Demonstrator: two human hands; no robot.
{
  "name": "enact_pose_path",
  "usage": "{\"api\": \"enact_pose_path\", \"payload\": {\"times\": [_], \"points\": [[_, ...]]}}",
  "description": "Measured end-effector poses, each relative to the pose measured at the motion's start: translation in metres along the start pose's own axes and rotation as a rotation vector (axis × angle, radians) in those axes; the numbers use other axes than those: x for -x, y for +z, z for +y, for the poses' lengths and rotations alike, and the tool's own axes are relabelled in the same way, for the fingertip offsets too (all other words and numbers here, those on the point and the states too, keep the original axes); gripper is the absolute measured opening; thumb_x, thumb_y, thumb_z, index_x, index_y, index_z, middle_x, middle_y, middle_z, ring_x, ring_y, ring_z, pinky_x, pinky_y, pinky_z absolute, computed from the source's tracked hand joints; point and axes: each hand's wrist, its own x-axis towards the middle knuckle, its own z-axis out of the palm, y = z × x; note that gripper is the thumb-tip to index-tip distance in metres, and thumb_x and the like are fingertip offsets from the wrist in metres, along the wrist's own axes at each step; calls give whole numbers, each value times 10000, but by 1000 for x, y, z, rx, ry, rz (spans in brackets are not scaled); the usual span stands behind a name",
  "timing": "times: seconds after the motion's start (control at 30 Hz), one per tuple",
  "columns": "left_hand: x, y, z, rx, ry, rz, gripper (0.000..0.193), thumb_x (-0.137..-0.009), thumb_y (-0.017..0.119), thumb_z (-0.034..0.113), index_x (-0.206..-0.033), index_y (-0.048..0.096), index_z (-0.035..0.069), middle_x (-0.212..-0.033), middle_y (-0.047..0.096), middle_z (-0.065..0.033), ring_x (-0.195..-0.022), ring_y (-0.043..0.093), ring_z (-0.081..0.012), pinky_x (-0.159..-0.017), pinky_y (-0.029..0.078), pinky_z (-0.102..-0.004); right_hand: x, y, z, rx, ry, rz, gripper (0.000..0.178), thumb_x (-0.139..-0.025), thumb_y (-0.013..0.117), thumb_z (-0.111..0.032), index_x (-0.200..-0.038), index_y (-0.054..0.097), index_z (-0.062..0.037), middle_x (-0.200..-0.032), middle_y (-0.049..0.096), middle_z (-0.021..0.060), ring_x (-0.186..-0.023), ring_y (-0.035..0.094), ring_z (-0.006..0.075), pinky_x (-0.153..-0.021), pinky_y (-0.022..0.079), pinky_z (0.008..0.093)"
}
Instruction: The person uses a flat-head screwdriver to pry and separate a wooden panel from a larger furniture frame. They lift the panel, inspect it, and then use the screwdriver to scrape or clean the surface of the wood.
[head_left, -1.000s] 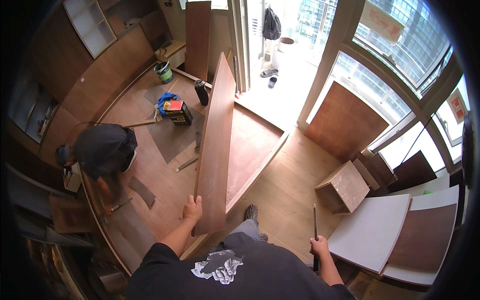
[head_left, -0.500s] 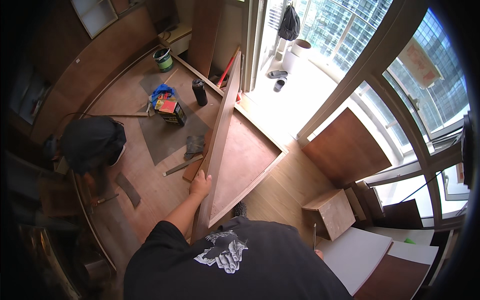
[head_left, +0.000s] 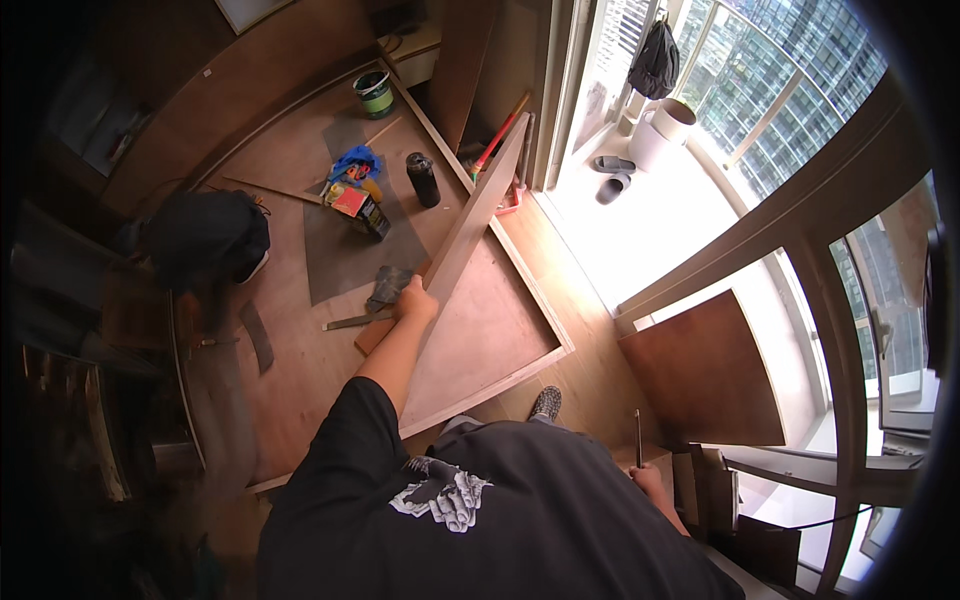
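Observation:
My left hand (head_left: 414,300) is closed on the edge of a long wooden board (head_left: 472,240), which slants away from me across the large wooden panel (head_left: 495,345). Beside that hand lie a dark crumpled cloth-like item (head_left: 390,286) and a flat strip tool (head_left: 358,321). At my right side, my right hand (head_left: 652,482) is closed round a slim, dark, stick-like tool (head_left: 638,435) pointing up; its exact kind is unclear.
On the panel stand a black bottle (head_left: 423,182), a red-topped box (head_left: 358,210) and a green bucket (head_left: 373,94). Another person (head_left: 210,240) bends over at left, near a curved dark strip (head_left: 257,338). A brown sheet (head_left: 705,370) leans by the windows at right.
My left hand and the board have shifted farther from me. My right hand, mostly hidden before, now shows with the slim tool. The whole view has turned somewhat, and my shoe has come into sight.

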Motion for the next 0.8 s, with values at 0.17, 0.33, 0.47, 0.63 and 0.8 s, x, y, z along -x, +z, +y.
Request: {"api": "enact_pose_path", "payload": {"times": [0.17,0.33,0.47,0.63,0.8], "points": [[2,17,38,-20,-80,3,391,-923,609,230,-1291,585,97,-1283,653,-183,-1169,646,-361,-959,536,-483,-54,-86,-40,-82,40,42,268,-938,642,-159,-1104,561,36,-701,600,153,-493,622,284,-433,502,418],[2,30,39,-79,-30,5,336,-942,584,249,-1230,616,79,-1201,687,-184,-1129,660,-374,-935,546,-485,-80,-116,-63,-92,2,26,228,-921,653,-180,-912,575,34,-683,625,173,-504,635,300,-460,501,435],[10,45,33,-89,38,-57,326,-922,552,194,-1214,617,66,-1150,703,-193,-1086,680,-378,-911,556,-483,-49,-109,-109,178,-17,-33,403,-917,692,-227,-1133,588,97,-909,699,243,-786,717,348,-673,554,444],[29,65,59,-49,118,-153,344,-891,541,139,-1211,615,35,-1101,712,-222,-1030,703,-382,-886,571,-474,-116,-115,-49,301,-165,-13,447,-905,719,-245,-1198,633,82,-995,725,245,-904,728,351,-759,559,434],[25,76,56,0,163,-162,399,-881,549,138,-1252,597,-1,-1088,712,-245,-1021,708,-385,-885,575,-459,-136,-127,-38,393,-237,121,391,-850,735,-313,-985,715,53,-936,731,231,-917,725,344,-783,539,430]]}}
